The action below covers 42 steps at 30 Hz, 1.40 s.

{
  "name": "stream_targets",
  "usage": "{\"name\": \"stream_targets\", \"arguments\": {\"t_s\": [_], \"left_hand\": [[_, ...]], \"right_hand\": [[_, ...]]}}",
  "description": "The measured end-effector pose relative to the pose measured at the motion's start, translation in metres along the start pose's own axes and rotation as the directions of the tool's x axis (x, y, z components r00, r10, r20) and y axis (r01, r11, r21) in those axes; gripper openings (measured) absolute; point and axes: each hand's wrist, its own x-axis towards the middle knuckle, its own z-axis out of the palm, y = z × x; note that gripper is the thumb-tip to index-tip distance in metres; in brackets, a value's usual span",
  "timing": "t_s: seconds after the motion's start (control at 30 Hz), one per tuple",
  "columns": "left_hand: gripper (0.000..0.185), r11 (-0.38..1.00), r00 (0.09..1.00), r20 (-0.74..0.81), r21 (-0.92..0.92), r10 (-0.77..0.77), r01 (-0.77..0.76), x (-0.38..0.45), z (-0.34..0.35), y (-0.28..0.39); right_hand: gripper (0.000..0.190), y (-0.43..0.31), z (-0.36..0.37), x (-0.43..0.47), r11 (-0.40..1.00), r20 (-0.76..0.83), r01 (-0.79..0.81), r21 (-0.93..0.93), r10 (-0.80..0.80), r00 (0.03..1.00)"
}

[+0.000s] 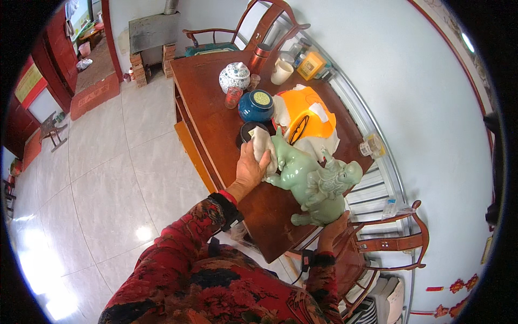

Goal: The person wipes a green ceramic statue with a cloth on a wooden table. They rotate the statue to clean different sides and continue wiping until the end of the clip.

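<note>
A glossy pale green ceramic figurine (301, 172), a small figure seated on a large animal, lies across the near part of the wooden table (218, 133). My left hand (251, 166) grips a bunched whitish cloth (264, 150) against the animal's left end. My right hand (335, 231) is at the figurine's lower right end, its palm and fingers against the surface and partly hidden by it. Just beyond the cloth stands a dark round container (251, 133), partly covered.
Behind are a blue glazed pot (255, 106), a patterned lidded jar (234, 77), a red glass (233, 97), a red flask (259, 58), a cream cup (282, 72) and an orange bag (311, 109) with glasses (299, 129) on it. Wooden chairs (396, 244) flank the table.
</note>
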Motion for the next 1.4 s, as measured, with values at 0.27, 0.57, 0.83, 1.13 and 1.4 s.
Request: {"name": "stream_targets", "arguments": {"t_s": [0.27, 0.57, 0.83, 1.13, 1.4], "left_hand": [[0.054, 0.977, 0.987, 0.101, 0.185, -0.124, 0.104, 0.048, -0.007, 0.016], [0.072, 0.887, 0.889, 0.120, -0.089, -0.441, 0.452, 0.055, -0.002, -0.006], [0.073, 0.945, 0.961, 0.124, -0.185, -0.248, 0.268, -0.012, 0.007, -0.032], [0.047, -0.115, 0.788, 0.560, -0.827, -0.257, 0.550, 0.026, -0.085, -0.048], [0.064, 0.995, 0.859, 0.505, -0.014, -0.080, 0.101, 0.132, -0.019, 0.028]], "right_hand": [[0.052, -0.015, 0.007, -0.028, 0.929, 0.005, 0.195, -0.315, -0.204, 0.979], [0.064, -0.014, 0.007, -0.030, 0.935, -0.017, 0.125, -0.333, -0.138, 0.990], [0.067, -0.013, -0.011, -0.020, 0.921, 0.087, 0.029, -0.388, 0.005, 0.996], [0.030, -0.081, 0.005, -0.006, 0.680, 0.346, 0.522, -0.515, -0.392, 0.853], [0.032, -0.083, 0.045, -0.025, 0.564, 0.280, 0.486, -0.668, -0.414, 0.866]]}}
